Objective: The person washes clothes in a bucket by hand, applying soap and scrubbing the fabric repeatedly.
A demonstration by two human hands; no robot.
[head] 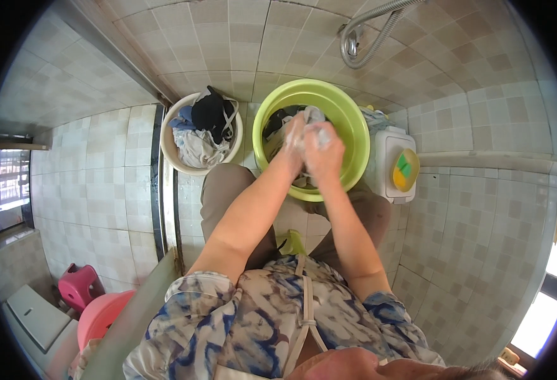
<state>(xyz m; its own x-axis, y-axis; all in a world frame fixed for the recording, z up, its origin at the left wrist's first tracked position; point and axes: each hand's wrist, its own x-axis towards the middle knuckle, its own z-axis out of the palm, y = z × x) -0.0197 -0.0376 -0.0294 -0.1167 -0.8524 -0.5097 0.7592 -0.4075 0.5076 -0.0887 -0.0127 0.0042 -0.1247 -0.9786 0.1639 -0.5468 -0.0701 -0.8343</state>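
Observation:
My left hand and my right hand are close together inside a lime-green plastic basin. Both grip a wet, pale grey cloth, bunched up between them. White suds coat my fingers, and motion blurs them somewhat. Beneath the hands lie more wet clothes; a dark garment shows along the basin's left side. My forearms hide part of the near rim. The basin stands on the tiled floor between my knees.
Left of it, a cream basin holds a black garment, blue cloth and white cloth. At right, a yellow dish with green and yellow pieces sits on a white lidded container. A shower hose hangs above.

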